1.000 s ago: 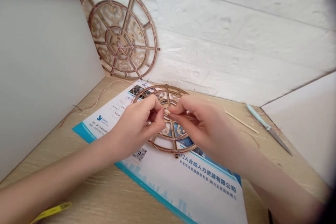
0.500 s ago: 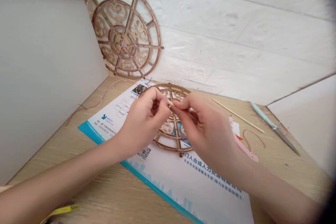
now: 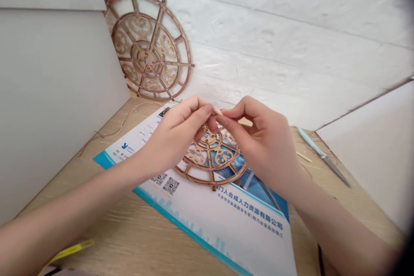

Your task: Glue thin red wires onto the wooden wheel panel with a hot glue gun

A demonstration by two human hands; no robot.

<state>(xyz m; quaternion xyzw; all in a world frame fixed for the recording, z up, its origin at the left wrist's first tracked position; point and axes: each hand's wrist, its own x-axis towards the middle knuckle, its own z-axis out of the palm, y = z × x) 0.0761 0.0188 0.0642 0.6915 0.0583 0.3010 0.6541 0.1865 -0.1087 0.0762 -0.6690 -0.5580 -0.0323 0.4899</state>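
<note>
A small pale piece (image 3: 217, 112), too small to name for certain, is held between the fingertips of both hands. My left hand (image 3: 181, 129) pinches its left end with thumb and fingers. My right hand (image 3: 263, 140) grips the other end between thumb and forefinger. Below them lies a round wooden openwork panel (image 3: 211, 163) with spokes, scrollwork and reddish wire along its rings; the hands cover its far part. It rests on a printed white and blue sheet (image 3: 200, 224).
A similar round panel (image 3: 147, 58) leans against the white wall at the back left. To the right lie a knife with a light blue handle (image 3: 313, 144) and a thin wooden stick (image 3: 304, 156). Loose wire (image 3: 121, 127) trails at left; a yellow strip (image 3: 73, 250) lies in front.
The view has shifted slightly. Both hands have risen a little off the panel, showing more of it, and my left thumb has straightened. My right arm now covers the pink object seen before.
</note>
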